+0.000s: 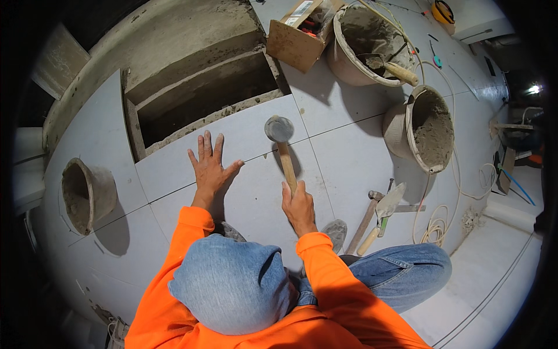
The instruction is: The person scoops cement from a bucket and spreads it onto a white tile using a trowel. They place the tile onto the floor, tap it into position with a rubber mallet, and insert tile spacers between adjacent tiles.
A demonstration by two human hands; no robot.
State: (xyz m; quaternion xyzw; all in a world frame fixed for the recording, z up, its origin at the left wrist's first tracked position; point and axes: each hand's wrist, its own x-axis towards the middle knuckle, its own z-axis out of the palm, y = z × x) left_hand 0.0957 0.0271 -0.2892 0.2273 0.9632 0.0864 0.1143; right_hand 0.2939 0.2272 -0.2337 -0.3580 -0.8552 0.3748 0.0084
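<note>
My right hand is closed around the wooden handle of a rubber mallet. The mallet's dark round head is over the pale floor tiles, close to the joint between two of them; whether it touches the tile I cannot tell. To its left, my left hand lies flat with fingers spread across the same joint, holding nothing. Just beyond the tiles a rectangular pit with rough cement edges opens in the floor. Right of my right hand lie a trowel with a wooden handle and a hammer.
At the far right stand a large mortar bucket with a trowel in it and a smaller mortar bucket. A cardboard box sits by the pit's corner. Another bucket is at left. A cable curls along the right.
</note>
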